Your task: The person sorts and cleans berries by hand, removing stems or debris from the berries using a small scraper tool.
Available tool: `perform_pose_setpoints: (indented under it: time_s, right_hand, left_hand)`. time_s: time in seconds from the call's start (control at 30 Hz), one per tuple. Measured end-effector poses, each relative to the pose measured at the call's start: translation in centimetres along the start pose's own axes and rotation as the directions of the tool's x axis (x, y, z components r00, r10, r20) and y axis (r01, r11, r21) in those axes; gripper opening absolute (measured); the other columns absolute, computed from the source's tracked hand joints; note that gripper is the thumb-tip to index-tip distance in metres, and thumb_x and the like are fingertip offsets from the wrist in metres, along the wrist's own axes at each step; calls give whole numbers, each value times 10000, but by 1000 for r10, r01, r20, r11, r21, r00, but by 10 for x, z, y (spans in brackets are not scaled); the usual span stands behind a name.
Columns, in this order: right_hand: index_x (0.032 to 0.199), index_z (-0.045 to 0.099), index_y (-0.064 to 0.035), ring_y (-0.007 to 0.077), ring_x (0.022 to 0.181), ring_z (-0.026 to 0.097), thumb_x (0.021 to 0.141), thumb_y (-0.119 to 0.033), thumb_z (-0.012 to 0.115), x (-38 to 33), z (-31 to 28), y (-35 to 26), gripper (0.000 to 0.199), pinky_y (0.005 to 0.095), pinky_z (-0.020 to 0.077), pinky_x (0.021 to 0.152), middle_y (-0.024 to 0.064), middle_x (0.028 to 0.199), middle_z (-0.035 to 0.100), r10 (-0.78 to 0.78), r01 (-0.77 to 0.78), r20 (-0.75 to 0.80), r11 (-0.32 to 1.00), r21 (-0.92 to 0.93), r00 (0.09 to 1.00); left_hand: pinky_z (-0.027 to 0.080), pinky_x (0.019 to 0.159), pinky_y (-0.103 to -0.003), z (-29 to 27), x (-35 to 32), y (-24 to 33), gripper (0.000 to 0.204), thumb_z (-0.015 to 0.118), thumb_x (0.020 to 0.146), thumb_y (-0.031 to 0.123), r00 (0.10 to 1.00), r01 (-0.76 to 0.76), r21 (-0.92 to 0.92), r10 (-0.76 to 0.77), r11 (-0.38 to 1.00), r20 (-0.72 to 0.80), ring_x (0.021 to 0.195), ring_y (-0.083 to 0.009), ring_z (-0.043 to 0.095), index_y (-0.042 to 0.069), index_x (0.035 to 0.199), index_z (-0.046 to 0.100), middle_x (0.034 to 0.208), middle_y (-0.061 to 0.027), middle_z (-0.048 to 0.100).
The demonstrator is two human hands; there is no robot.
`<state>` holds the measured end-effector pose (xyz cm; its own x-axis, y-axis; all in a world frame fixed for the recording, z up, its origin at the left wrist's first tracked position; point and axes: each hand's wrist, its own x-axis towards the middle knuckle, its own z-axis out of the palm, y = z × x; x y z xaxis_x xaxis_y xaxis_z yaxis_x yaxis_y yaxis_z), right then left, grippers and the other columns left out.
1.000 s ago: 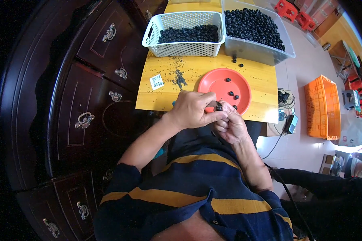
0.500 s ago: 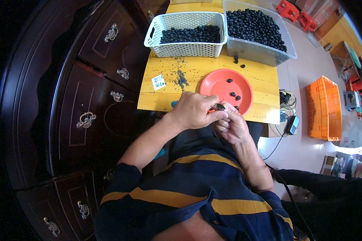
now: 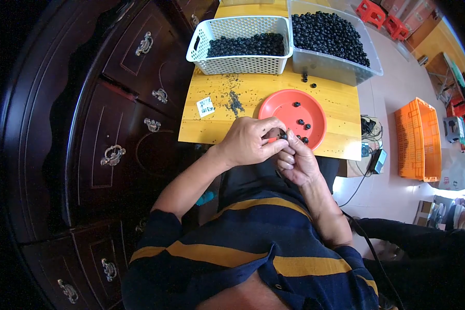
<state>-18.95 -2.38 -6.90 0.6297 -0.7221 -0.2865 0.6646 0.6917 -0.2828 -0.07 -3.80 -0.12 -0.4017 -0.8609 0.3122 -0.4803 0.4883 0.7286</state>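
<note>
Near the plate's front edge, my left hand pinches a small black round part between thumb and forefinger. My right hand meets it from the right, thumb and forefinger pressed together at the part's side and the other fingers curled in. Whatever the right fingertips hold, if anything, is hidden. Behind the hands lies a round red plate with several similar black parts on it.
A white perforated basket and a clear plastic bin, both holding many black parts, stand at the back of the yellow table. Black scraps and a white printed label lie left. Dark drawers flank the left; an orange crate stands right.
My left thumb and forefinger have parted more, so the black part shows between them. My right fingertips have drawn slightly to the right. Another black part now shows on the plate near my right hand.
</note>
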Motion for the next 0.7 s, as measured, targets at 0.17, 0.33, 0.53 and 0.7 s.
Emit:
perform_pose_setpoints:
  time_s: [0.17,0.33,0.53,0.7]
  right_hand:
    - [1024,592,-135,30,548,376,1062,-317,583,3,-2,1,186,181,295,447,-67,695,414,30,-31,28,998,57,999]
    - [1030,593,-122,36,553,405,1061,-319,582,5,-7,2,199,181,315,450,-60,708,440,33,-31,-20,994,105,999]
    - [1045,594,-125,39,549,410,1057,-325,590,8,-10,0,201,180,316,447,-59,708,448,60,-60,-1,988,146,998]
    - [1062,606,-109,47,570,420,1051,-325,598,14,-18,2,216,189,342,472,-52,731,471,68,-68,8,982,175,998]
  left_hand:
    - [475,508,-303,-1,3,-5,227,817,816,174,1000,-6,49,5,999,18,526,-156,616,82,984,695,644,-60,619]
    - [484,518,-325,-3,10,-3,225,816,808,189,999,-20,124,16,992,38,519,-186,617,93,974,697,636,-64,610]
    - [487,517,-330,1,13,-5,226,813,803,183,1000,-4,113,1,994,26,520,-196,621,86,970,695,637,-61,613]
    - [502,529,-348,-2,18,-10,228,812,796,188,999,25,143,-31,989,43,549,-214,656,74,959,700,660,-83,640]
